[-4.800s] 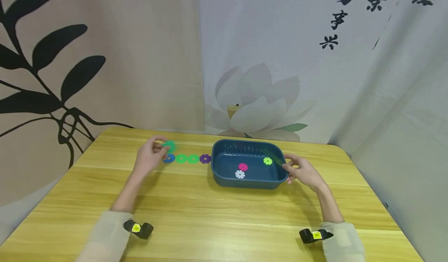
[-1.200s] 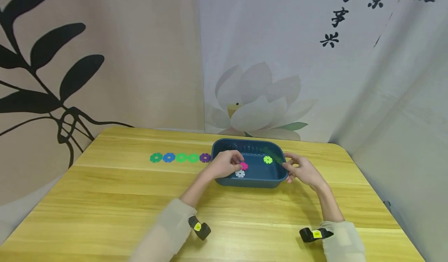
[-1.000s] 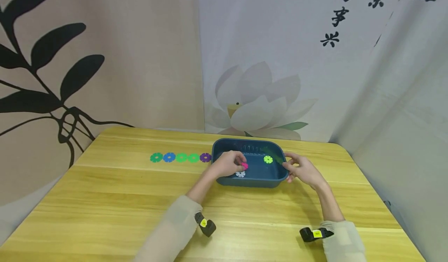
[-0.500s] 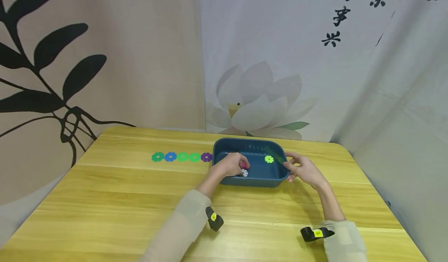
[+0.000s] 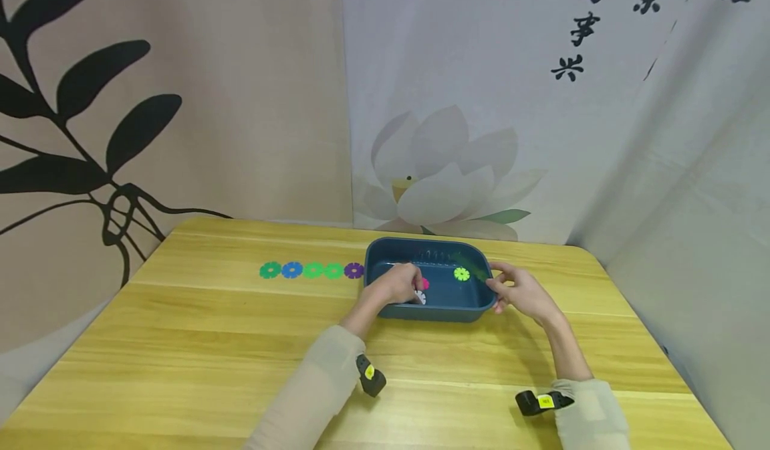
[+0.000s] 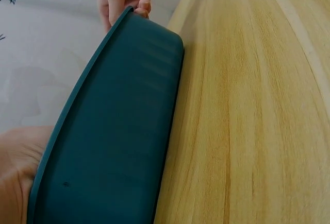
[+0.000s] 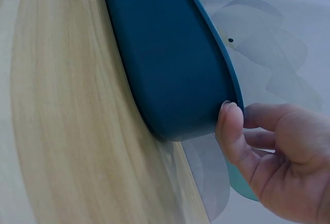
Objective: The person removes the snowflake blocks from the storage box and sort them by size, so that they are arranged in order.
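A dark blue plastic basin [image 5: 430, 313] stands on the wooden table. My left hand [image 5: 398, 284] reaches in over its left side, fingers bent down, pinching a white snowflake disc [image 5: 421, 297] at the basin floor. Just beyond those fingertips lies a pink snowflake disc [image 5: 425, 283], partly covered by the hand. A yellow-green snowflake disc [image 5: 461, 274] lies farther right in the basin. My right hand [image 5: 522, 294] grips the basin's right rim between thumb and fingers, also plain in the right wrist view. From the left wrist, the basin wall [image 6: 108, 116] hides the left fingertips.
Left of the basin, several snowflake discs form a row: dark green [image 5: 271, 270], blue [image 5: 292, 270], two light green [image 5: 313, 270], and purple [image 5: 353, 271] close to the basin wall. A printed curtain [image 5: 271, 102] hangs behind the table [image 5: 240, 343].
My left hand set a dark green disc at the row's left end, then moved right into the basin. The pink and white discs have shifted slightly right. My right hand stays on the rim.
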`<state>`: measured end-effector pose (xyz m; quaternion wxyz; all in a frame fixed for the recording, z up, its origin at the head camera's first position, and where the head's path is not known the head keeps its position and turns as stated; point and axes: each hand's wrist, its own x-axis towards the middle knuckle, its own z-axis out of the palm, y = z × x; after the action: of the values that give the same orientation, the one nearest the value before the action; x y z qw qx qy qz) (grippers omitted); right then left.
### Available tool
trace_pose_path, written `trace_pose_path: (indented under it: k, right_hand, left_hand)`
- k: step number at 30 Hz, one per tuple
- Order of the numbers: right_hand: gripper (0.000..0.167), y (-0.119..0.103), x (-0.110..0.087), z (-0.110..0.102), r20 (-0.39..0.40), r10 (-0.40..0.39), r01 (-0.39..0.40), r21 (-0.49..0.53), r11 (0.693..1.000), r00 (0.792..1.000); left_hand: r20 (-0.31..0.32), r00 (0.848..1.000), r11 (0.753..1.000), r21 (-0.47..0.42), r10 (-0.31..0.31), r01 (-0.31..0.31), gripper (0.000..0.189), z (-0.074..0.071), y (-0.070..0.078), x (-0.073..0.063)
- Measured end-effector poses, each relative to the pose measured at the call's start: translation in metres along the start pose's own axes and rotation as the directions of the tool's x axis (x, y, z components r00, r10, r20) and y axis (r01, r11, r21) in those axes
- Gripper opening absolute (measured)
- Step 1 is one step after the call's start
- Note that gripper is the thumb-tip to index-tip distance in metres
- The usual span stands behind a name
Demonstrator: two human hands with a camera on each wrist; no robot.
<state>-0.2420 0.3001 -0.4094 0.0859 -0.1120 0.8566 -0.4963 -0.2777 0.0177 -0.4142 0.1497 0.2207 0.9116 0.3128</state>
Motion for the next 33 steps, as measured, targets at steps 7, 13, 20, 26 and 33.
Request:
trace_pose_path:
  k: [7, 13, 20, 26, 33]
  right_hand:
    - [0.055, 0.001, 0.001, 0.001, -0.005, -0.008, 0.008, -0.011, 1.000, 1.000]
    - [0.056, 0.001, 0.001, 0.002, -0.001, -0.008, 0.008, 0.000, 1.000, 1.000]
    - [0.056, 0.001, 0.001, 0.001, 0.002, -0.005, 0.005, 0.002, 1.000, 1.000]
    - [0.055, 0.001, 0.000, 0.001, 0.003, -0.004, 0.004, 0.002, 1.000, 1.000]
    - [0.055, -0.001, -0.001, 0.001, 0.002, -0.020, 0.020, 0.009, 1.000, 1.000]
  left_hand:
    - [-0.081, 0.993, 0.994, -0.060, 0.091, -0.096, 0.010, -0.001, -0.003, 0.001]
    - [-0.190, 0.968, 0.974, -0.128, 0.163, -0.189, 0.005, -0.004, -0.003, -0.004]
    - [-0.272, 0.945, 0.956, -0.176, 0.184, -0.236, 0.006, -0.012, 0.001, -0.014]
    - [-0.325, 0.925, 0.948, -0.180, 0.195, -0.263, 0.009, -0.021, -0.003, -0.024]
    - [-0.350, 0.923, 0.941, -0.229, 0.158, -0.247, 0.010, -0.036, -0.012, -0.037]
